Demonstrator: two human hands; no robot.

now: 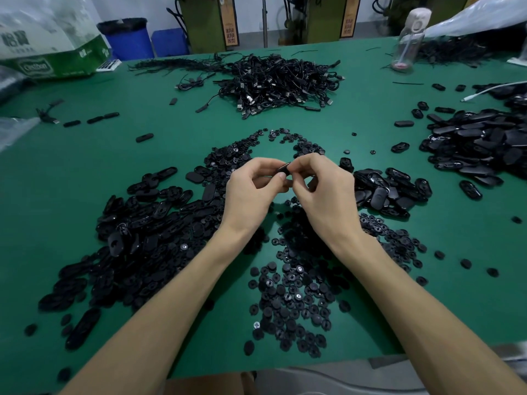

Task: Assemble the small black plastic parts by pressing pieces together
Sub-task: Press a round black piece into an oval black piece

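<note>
Hands meet over a green table (171,115) and share one small black part (283,169), held in the air between their fingertips. The left hand (251,192) pinches the part from its left side, thumb near its lower edge and curled fingers above. The right hand (328,189) pinches it from the right side in a narrow grip, thumb and forefinger closed on its edge, the other fingers curled. How the part is made up cannot be told, since the fingers hide most of it. Left of and below the part, a wide heap of oval pieces (137,238) lies on the table. Directly below the part, between the forearms, spreads a heap of round discs (296,295), and more of them lie just above the part. Right of the part sits a smaller cluster of oval shells (390,192), and far right of it a large pile (479,146). Well above the part is a tangle of black cables (279,81). Far up and right of the part stands a clear bottle (407,44).
</note>
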